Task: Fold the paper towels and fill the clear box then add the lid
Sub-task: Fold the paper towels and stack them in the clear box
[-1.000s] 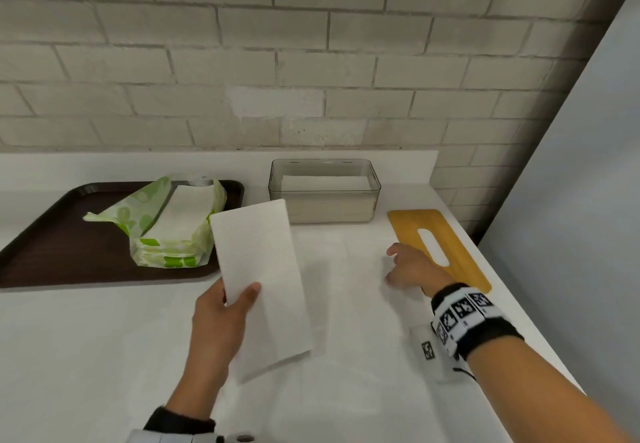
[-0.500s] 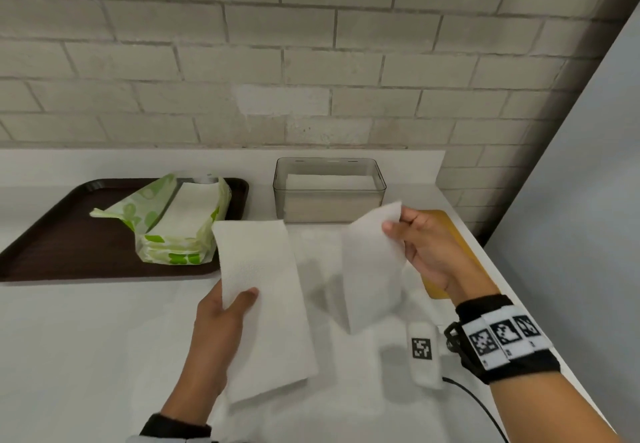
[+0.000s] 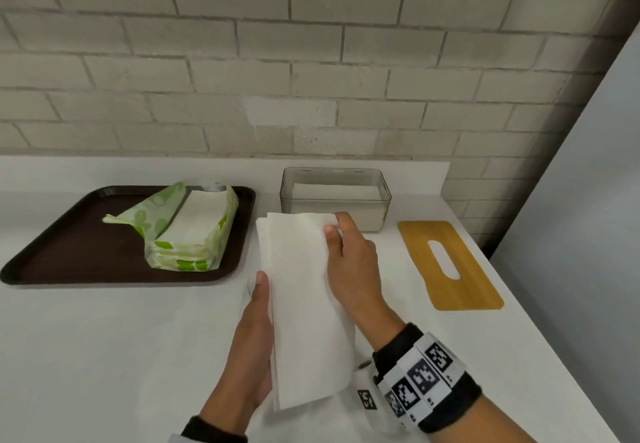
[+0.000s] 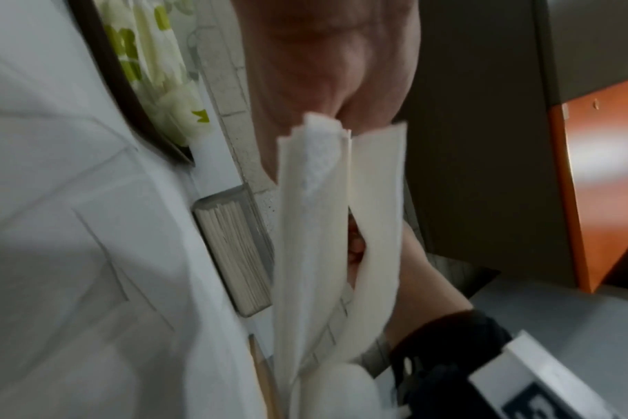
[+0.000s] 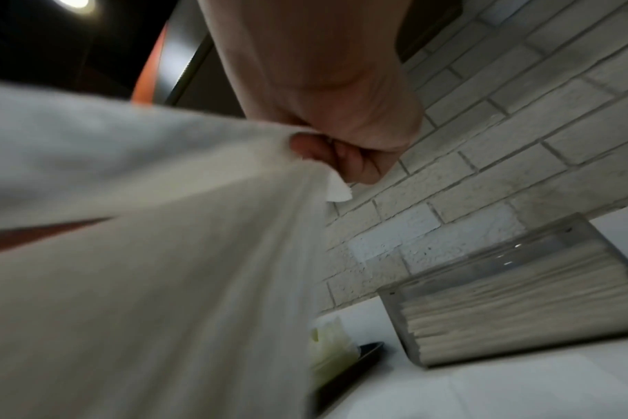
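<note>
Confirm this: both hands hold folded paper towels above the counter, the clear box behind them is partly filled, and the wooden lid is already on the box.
Not quite. The wooden lid is not on the clear box; the head view shows it lying flat on the counter to the box's right. The rest stands: left hand and right hand hold the paper towels.

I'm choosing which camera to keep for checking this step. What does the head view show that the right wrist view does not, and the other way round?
Only the head view shows the wooden lid lying on the counter right of the clear box, the left hand gripping the paper towels, and the whole brown tray with the green pack.

Only the right wrist view shows the layered towel edges stacked inside the box, seen from the side.

Both show the right hand pinching the towels' far corner, the box and the brick wall.
</note>
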`<state>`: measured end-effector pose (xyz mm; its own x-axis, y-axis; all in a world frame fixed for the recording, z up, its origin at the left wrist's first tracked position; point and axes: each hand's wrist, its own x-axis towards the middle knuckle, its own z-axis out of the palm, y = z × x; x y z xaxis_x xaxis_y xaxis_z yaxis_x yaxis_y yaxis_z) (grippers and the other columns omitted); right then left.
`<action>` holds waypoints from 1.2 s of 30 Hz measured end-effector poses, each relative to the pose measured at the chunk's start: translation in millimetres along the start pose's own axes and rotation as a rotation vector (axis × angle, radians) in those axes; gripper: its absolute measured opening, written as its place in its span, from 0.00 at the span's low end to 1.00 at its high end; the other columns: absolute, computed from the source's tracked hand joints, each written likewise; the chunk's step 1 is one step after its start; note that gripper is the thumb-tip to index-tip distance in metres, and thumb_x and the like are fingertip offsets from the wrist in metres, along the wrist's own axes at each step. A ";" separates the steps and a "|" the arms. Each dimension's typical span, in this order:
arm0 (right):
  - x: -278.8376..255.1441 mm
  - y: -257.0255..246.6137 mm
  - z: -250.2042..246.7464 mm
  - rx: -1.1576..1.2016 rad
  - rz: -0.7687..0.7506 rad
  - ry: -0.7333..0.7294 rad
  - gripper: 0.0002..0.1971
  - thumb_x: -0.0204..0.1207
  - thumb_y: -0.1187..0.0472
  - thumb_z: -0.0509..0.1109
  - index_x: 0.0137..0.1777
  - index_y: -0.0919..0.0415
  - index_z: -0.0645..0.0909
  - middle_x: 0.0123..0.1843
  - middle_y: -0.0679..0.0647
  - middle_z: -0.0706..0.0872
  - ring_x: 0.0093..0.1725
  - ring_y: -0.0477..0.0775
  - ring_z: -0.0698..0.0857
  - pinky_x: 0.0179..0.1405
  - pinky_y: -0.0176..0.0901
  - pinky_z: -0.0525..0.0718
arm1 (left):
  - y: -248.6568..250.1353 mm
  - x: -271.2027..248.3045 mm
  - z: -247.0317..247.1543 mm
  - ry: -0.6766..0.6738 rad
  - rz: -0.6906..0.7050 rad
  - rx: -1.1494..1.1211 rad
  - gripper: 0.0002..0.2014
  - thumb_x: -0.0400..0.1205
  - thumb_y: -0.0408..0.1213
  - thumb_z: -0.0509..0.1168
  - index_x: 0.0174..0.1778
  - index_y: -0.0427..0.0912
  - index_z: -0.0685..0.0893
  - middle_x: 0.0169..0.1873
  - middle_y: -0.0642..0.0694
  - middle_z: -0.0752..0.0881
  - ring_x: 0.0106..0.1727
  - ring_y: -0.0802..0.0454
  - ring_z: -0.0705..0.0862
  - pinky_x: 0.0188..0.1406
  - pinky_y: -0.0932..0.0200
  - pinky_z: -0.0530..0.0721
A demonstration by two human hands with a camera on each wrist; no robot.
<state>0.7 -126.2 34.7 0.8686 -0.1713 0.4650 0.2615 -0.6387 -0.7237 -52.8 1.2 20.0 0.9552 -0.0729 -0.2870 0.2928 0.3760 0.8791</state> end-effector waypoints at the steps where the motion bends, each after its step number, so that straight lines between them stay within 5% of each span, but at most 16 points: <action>1: -1.0 -2.8 3.1 -0.010 -0.002 -0.013 0.14 0.86 0.54 0.53 0.63 0.60 0.74 0.27 0.49 0.74 0.28 0.52 0.74 0.28 0.46 0.70 | 0.3 -1.6 -0.7 0.002 0.009 0.029 0.16 0.83 0.56 0.54 0.54 0.54 0.82 0.45 0.50 0.91 0.50 0.48 0.88 0.47 0.49 0.85; 5: 7.4 -8.9 11.2 0.055 0.050 -0.123 0.10 0.85 0.53 0.55 0.56 0.57 0.75 0.33 0.48 0.79 0.34 0.53 0.78 0.37 0.48 0.77 | 1.7 -3.8 -15.3 0.089 0.097 0.129 0.14 0.83 0.38 0.63 0.65 0.49 0.81 0.53 0.46 0.90 0.54 0.43 0.88 0.58 0.40 0.84; 9: 47.1 34.7 24.5 0.052 0.385 -0.390 0.09 0.80 0.64 0.63 0.58 0.62 0.79 0.47 0.51 0.79 0.48 0.52 0.78 0.49 0.42 0.76 | 6.5 -12.1 -52.7 0.181 0.114 0.106 0.12 0.82 0.35 0.63 0.61 0.47 0.83 0.52 0.43 0.90 0.53 0.39 0.88 0.57 0.39 0.83; 11: 62.7 56.7 35.4 -0.127 0.456 -0.525 0.11 0.78 0.69 0.62 0.59 0.69 0.80 0.49 0.56 0.78 0.50 0.54 0.77 0.47 0.39 0.75 | 9.3 -16.7 -73.8 0.223 0.132 0.088 0.10 0.82 0.34 0.63 0.58 0.47 0.84 0.49 0.42 0.91 0.51 0.38 0.88 0.52 0.42 0.84; 14: 64.9 66.4 51.9 -0.356 0.493 -0.618 0.07 0.78 0.69 0.60 0.41 0.70 0.78 0.41 0.57 0.80 0.45 0.58 0.81 0.35 0.38 0.78 | 10.7 -21.7 -94.9 0.293 0.156 0.074 0.09 0.82 0.32 0.63 0.53 0.48 0.84 0.48 0.41 0.90 0.50 0.38 0.87 0.50 0.45 0.83; 16: 58.9 66.1 62.8 -0.416 0.511 -0.671 0.12 0.78 0.58 0.66 0.50 0.69 0.77 0.50 0.58 0.82 0.55 0.60 0.82 0.46 0.41 0.80 | 10.2 -24.0 -100.1 0.318 0.164 0.079 0.10 0.82 0.32 0.63 0.56 0.47 0.83 0.50 0.40 0.89 0.52 0.37 0.86 0.55 0.42 0.81; 19: 48.5 65.2 81.0 -0.549 0.533 -0.692 0.37 0.70 0.38 0.70 0.70 0.64 0.69 0.69 0.60 0.73 0.70 0.65 0.71 0.67 0.54 0.72 | 7.2 -25.1 -102.4 0.326 0.166 0.075 0.13 0.82 0.33 0.63 0.61 0.45 0.82 0.52 0.39 0.88 0.53 0.36 0.85 0.59 0.39 0.80; 22: 43.1 59.4 91.3 -0.629 0.538 -0.670 0.35 0.70 0.40 0.72 0.72 0.58 0.69 0.72 0.58 0.68 0.73 0.64 0.65 0.69 0.57 0.66 | 3.7 -24.2 -101.6 0.307 0.154 0.066 0.13 0.82 0.32 0.63 0.62 0.43 0.82 0.51 0.38 0.89 0.52 0.37 0.86 0.57 0.41 0.81; 24: 43.4 56.8 92.6 -0.530 0.517 -0.627 0.22 0.72 0.51 0.72 0.64 0.57 0.75 0.69 0.56 0.74 0.71 0.62 0.69 0.67 0.55 0.66 | 2.2 -23.3 -101.1 0.289 0.143 0.058 0.13 0.82 0.31 0.62 0.61 0.43 0.82 0.50 0.39 0.89 0.51 0.38 0.86 0.51 0.45 0.82; 26: 47.7 53.0 86.4 -0.228 0.503 -0.525 0.05 0.74 0.63 0.70 0.45 0.57 0.77 0.57 0.56 0.81 0.60 0.58 0.77 0.59 0.45 0.72 | 2.4 -22.2 -100.5 0.265 0.129 0.028 0.11 0.83 0.31 0.61 0.57 0.45 0.84 0.47 0.41 0.91 0.49 0.39 0.87 0.47 0.47 0.82; 27: 50.4 48.5 79.1 -0.037 0.495 -0.473 0.07 0.74 0.67 0.70 0.40 0.57 0.75 0.52 0.57 0.82 0.54 0.56 0.79 0.51 0.41 0.76 | 3.0 -21.6 -99.9 0.254 0.120 0.005 0.10 0.83 0.31 0.61 0.56 0.46 0.84 0.46 0.42 0.91 0.49 0.40 0.87 0.45 0.48 0.82; 32: 49.3 -4.5 10.9 0.697 0.422 -0.273 0.08 0.82 0.63 0.64 0.56 0.57 0.82 0.51 0.54 0.88 0.48 0.53 0.87 0.49 0.45 0.84 | 7.6 -11.9 -88.0 0.208 0.087 -0.068 0.12 0.84 0.34 0.59 0.60 0.47 0.84 0.49 0.42 0.91 0.51 0.40 0.88 0.47 0.47 0.83; 36: 17.0 -27.2 -11.1 0.568 0.262 -0.206 0.13 0.84 0.54 0.59 0.56 0.59 0.83 0.50 0.53 0.89 0.48 0.49 0.88 0.46 0.41 0.84 | 9.7 0.6 -63.6 0.167 0.059 -0.080 0.11 0.85 0.39 0.59 0.60 0.48 0.83 0.50 0.43 0.91 0.52 0.42 0.89 0.51 0.47 0.83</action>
<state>3.6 -120.1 67.9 0.9818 -0.0838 0.1702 0.1626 -0.0899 -0.9826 -52.2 63.6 4.1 0.9480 0.1037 -0.3008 0.2254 0.4481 0.8651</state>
